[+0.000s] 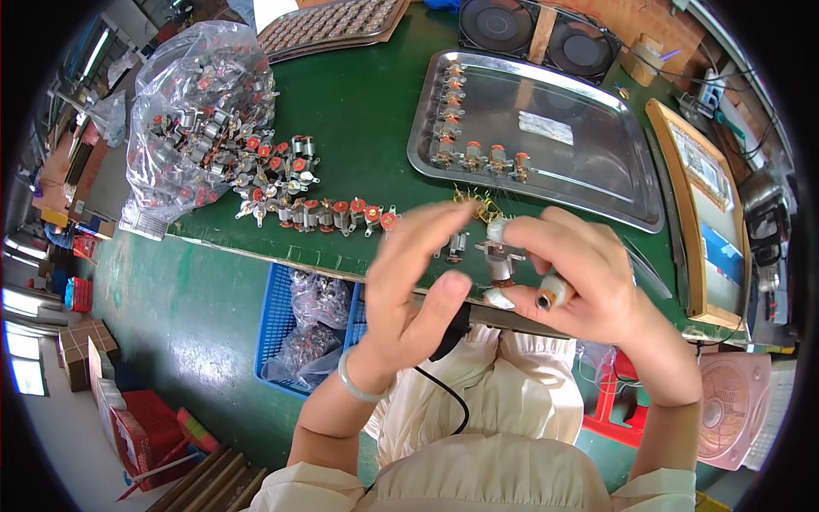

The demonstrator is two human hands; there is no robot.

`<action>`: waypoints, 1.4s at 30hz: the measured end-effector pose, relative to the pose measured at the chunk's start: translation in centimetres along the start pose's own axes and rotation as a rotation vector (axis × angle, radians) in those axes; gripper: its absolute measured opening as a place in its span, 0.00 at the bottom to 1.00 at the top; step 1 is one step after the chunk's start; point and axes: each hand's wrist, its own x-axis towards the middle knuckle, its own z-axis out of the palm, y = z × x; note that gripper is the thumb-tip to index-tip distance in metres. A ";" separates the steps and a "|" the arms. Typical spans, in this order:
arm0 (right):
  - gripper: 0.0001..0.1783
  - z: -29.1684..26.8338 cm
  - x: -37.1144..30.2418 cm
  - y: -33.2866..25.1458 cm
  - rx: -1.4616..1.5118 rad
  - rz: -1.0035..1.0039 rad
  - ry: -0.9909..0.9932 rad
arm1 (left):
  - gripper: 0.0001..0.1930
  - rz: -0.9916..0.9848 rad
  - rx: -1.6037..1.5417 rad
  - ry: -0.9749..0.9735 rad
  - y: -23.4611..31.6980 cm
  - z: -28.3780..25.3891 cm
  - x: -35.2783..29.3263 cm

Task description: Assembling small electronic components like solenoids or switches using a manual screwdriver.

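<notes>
In front of me my right hand [589, 277] pinches a small metal motor-like part [500, 263] upright between thumb and forefinger, both tips wrapped in white. Tucked in the same hand is a pale tube-shaped piece [552, 293] with a dark hole at its end; what it belongs to is hidden. My left hand [405, 290] is open, thumb apart from the stretched, slightly blurred fingers. Its fingertips are close to a tangle of yellow wires [485, 207] by the tray. Another small metal part [456, 247] lies between the hands. A row of red-topped metal parts [341, 215] runs leftward.
A clear plastic bag [200, 102] spills similar parts onto the green table [358, 111]. The metal tray [589, 175] holds parts along two sides. At the back are a filled tray [333, 30] and speakers [499, 26]. A blue crate [277, 328] with bagged parts stands below.
</notes>
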 end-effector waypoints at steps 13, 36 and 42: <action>0.19 -0.2 -1.3 -1.0 -0.054 0.213 0.110 | 0.14 -0.068 0.038 -0.004 0.6 2.6 0.1; 0.18 -2.4 -2.1 0.5 0.041 0.238 -0.037 | 0.08 -0.312 -0.372 -0.102 0.9 4.0 -0.8; 0.17 -1.7 -2.6 0.1 -0.047 0.219 -0.006 | 0.08 -0.297 -0.287 -0.087 0.7 4.2 -0.9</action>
